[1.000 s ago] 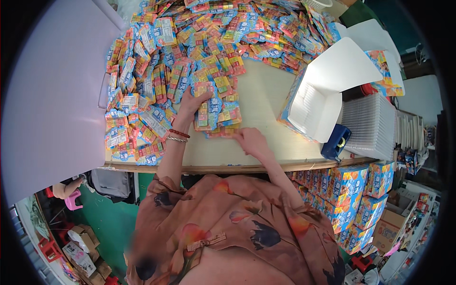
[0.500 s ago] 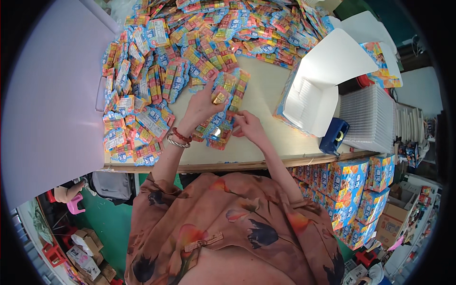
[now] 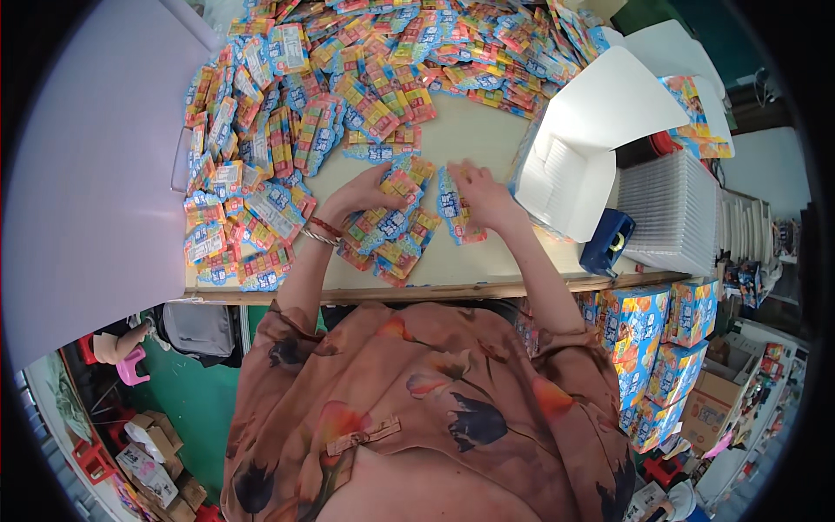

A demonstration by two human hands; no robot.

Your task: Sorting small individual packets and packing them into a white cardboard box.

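My left hand [image 3: 364, 193] grips a colourful candy pack [image 3: 405, 184] with a wavy blue edge, its thumb lying across the front. Under and beside it, several similar packs [image 3: 407, 247] overlap on the table near the front edge. To the right, my right hand [image 3: 487, 198] has its fingers closed over a single candy pack [image 3: 452, 209], held at the table surface and tilted slightly. A gap of bare table separates the two hands. Part of each held pack is hidden under the fingers.
A big heap of candy packs [image 3: 383, 52] spreads over the back and left. At right stand an open white box [image 3: 565, 183], a blue tape dispenser [image 3: 606, 244] and stacked clear trays [image 3: 668, 209]. Printed boxes [image 3: 635, 331] are stacked below the table's wooden edge [image 3: 417, 294].
My right hand has moved right and away, and one pack now lies under it, apart from the others. My left hand has come slightly lower with its packs.
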